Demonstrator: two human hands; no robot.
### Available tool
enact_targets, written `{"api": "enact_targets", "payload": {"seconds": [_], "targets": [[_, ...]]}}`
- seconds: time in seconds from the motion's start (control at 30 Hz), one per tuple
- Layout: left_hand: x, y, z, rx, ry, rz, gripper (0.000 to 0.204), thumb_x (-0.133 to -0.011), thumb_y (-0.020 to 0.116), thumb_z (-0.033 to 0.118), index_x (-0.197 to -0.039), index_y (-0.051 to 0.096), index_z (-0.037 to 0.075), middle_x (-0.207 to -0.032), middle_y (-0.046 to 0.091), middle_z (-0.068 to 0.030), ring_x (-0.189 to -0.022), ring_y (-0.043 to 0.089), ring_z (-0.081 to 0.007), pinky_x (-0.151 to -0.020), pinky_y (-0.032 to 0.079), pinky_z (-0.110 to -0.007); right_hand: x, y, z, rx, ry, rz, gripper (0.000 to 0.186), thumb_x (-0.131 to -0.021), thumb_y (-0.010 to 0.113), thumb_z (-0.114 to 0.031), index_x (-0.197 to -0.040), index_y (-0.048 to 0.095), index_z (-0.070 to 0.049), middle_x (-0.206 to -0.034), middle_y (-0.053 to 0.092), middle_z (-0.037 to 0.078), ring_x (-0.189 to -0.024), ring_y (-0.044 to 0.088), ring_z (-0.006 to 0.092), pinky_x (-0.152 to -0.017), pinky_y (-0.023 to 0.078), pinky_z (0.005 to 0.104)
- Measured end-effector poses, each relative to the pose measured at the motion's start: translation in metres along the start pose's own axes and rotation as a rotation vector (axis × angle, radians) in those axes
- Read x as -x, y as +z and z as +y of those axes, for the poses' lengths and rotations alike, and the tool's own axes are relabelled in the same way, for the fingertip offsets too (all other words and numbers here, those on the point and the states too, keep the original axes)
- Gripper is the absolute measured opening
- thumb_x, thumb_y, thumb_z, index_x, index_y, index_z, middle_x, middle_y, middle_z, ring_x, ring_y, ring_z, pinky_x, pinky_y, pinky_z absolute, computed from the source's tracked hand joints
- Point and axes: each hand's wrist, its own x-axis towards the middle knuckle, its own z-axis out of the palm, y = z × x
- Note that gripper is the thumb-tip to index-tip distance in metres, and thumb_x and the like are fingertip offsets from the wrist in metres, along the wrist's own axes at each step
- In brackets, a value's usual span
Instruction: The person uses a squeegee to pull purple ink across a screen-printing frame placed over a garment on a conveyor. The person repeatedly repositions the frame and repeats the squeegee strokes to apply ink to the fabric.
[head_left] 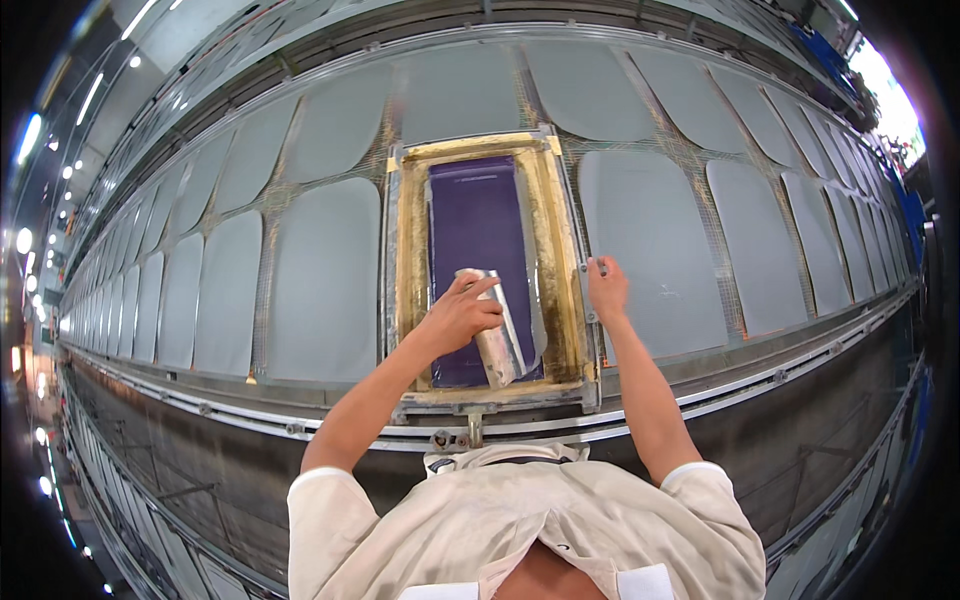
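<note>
A screen-printing frame [408, 270] with a yellowed, taped border lies across the long table in front of me. Its purple mesh [480, 215] fills the middle. My left hand [465, 315] is closed round the top of a metal squeegee [502, 345], which stands slantwise on the lower part of the mesh. My right hand [607, 288] is at the frame's right edge, its fingers curled by the side rail. Whether those fingers grip the rail or a small fitting on it is hard to make out.
Rows of grey rounded panels [650, 235] cover the table on both sides of the frame and behind it. A metal rail [720, 375] runs along the near edge, close to my body. More long tables [170, 470] lie beyond the walkways.
</note>
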Motion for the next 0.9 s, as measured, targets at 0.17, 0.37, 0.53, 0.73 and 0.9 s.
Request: {"api": "enact_targets", "payload": {"seconds": [0.17, 0.37, 0.53, 0.73, 0.9], "targets": [[-0.075, 0.021, -0.023, 0.001, 0.23, -0.08, 0.027, -0.08, 0.07, 0.003, -0.102, 0.076, 0.019, -0.116, 0.071, 0.0068, -0.139, 0.046, -0.0257, -0.118, 0.03, -0.047, 0.014, -0.002, -0.017, -0.055, 0.013, 0.007, 0.033, -0.096, 0.066, -0.034, -0.107, 0.067, -0.003, -0.071, 0.065, 0.019, -0.064, 0.062, 0.0305, -0.065, 0.048, 0.042], [-0.063, 0.039, -0.035, 0.015, 0.219, -0.102, 0.032, -0.079, 0.07, 0.003, -0.105, 0.076, 0.021, -0.118, 0.07, 0.0088, -0.14, 0.045, -0.0227, -0.119, 0.029, -0.047, 0.013, -0.003, -0.022, -0.124, 0.023, -0.014, 0.027, -0.096, 0.066, -0.028, -0.107, 0.065, -0.003, -0.06, 0.055, 0.011, -0.056, 0.048, 0.0164, -0.056, 0.04, 0.0377], [-0.035, -0.006, -0.062, -0.008, 0.104, -0.321, 0.041, -0.071, 0.076, -0.001, -0.106, 0.077, 0.021, -0.12, 0.07, 0.0082, -0.144, 0.043, -0.0224, -0.122, 0.025, -0.047, 0.009, -0.019, -0.041, -0.095, 0.208, -0.179, 0.044, -0.097, 0.064, -0.033, -0.123, 0.063, 0.003, -0.093, 0.07, 0.026, -0.087, 0.069, 0.0379, -0.079, 0.051, 0.0459], [-0.114, -0.001, -0.121, -0.014, 0.175, -0.087, 0.039, -0.07, 0.077, -0.001, -0.104, 0.078, 0.019, -0.12, 0.072, 0.0051, -0.142, 0.045, -0.024, -0.121, 0.024, -0.05, 0.009, -0.018, -0.037, -0.08, 0.112, -0.155, 0.046, -0.095, 0.066, -0.033, -0.123, 0.062, 0.003, -0.099, 0.069, 0.027, -0.093, 0.067, 0.0392, -0.086, 0.05, 0.0454], [-0.166, 0.019, -0.163, 0.005, 0.149, 0.009, 0.033, -0.071, 0.075, 0.0, -0.099, 0.08, 0.018, -0.115, 0.073, 0.0051, -0.14, 0.047, -0.0245, -0.117, 0.026, -0.048, 0.009, -0.02, -0.048, -0.061, 0.178, -0.158, 0.048, -0.093, 0.069, -0.035, -0.122, 0.063, 0.003, -0.088, 0.069, 0.022, -0.084, 0.067, 0.0336, -0.08, 0.051, 0.0436]]}}
